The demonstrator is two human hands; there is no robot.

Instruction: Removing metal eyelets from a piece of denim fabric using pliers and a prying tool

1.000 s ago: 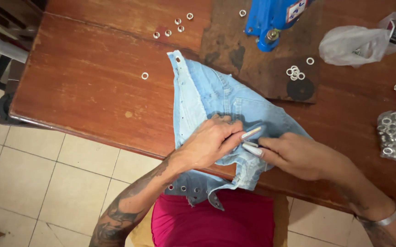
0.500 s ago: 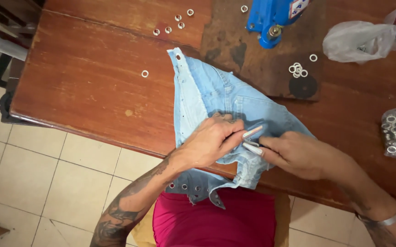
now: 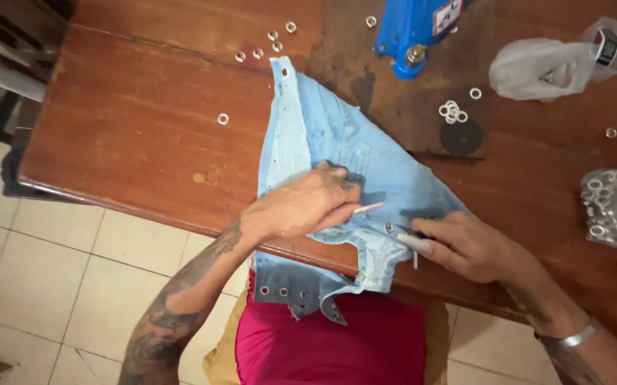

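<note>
On the wooden table (image 3: pixel 130 135), the left hand (image 3: pixel 305 207) should press the denim garment (image 3: pixel 337 142) flat while the right hand (image 3: pixel 465 246), pinching a thin metal tool (image 3: pixel 403 235), works steadily.

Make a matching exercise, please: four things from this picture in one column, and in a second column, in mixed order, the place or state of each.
Things:
1. denim garment
2. blue machine
3. clear plastic bag
4. left hand

Places or states:
A. crumpled near the table's far right corner
B. pressed flat on the cloth
C. hanging over the near table edge, with a row of metal eyelets
D. standing at the far edge of the table

Pairs: 1-C, 2-D, 3-A, 4-B
</note>
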